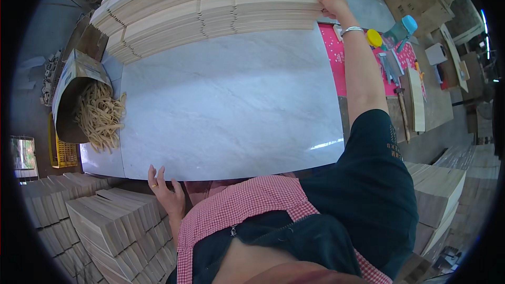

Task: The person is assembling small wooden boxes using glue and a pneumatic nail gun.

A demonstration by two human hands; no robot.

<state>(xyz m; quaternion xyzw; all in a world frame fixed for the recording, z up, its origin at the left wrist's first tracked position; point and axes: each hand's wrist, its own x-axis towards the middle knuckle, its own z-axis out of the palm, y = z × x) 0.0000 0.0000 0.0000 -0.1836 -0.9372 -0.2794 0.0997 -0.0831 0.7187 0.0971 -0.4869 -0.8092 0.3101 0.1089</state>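
My right hand (335, 7) reaches far forward to the right end of a long stack of pale notched wooden boards (215, 5). Its fingers are bent round the end of a board there; which board exactly is hard to make out. My left hand (169, 193) is at the near edge of the white marbled table (231, 105), fingers apart and holding nothing. Dark slots run in lines across the stacked boards along the table's far side.
A cardboard box (71, 102) on its side spills tan bands (101, 113) at the left. A pink mat (336, 68) holds a yellow-lidded jar (374, 38) and a blue-capped bottle (402, 29). A hammer (403, 113) lies nearby. Wooden piles (113, 226) stand at lower left.
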